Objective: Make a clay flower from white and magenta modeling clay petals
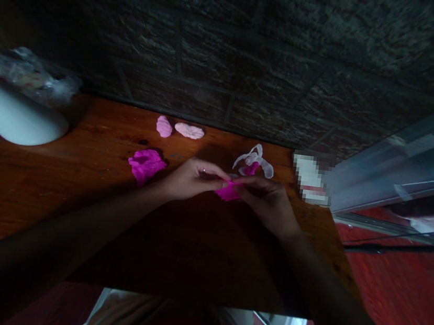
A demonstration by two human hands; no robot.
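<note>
Above the wooden table, my left hand (191,180) and my right hand (269,203) pinch a thin magenta piece (229,191) between fingers and thumbs. It looks like soft modelling clay, though the dim light leaves this unsure. Just beyond my right hand lies a tangle of whitish translucent strips (266,167) with a bit of magenta (253,169) in it. A larger crumpled magenta lump (146,165) rests to the left of my left hand. Farther back are a pink lump (164,126) and a longer pale pink lump (189,130), side by side near the wall.
A white tapered object (25,115) stands at the left of the wooden table (40,188), before clear plastic bags (33,76). A blurred-out white item (312,178) lies by the right edge. A dark stone wall (215,51) borders the back; red flooring (396,279) shows at right.
</note>
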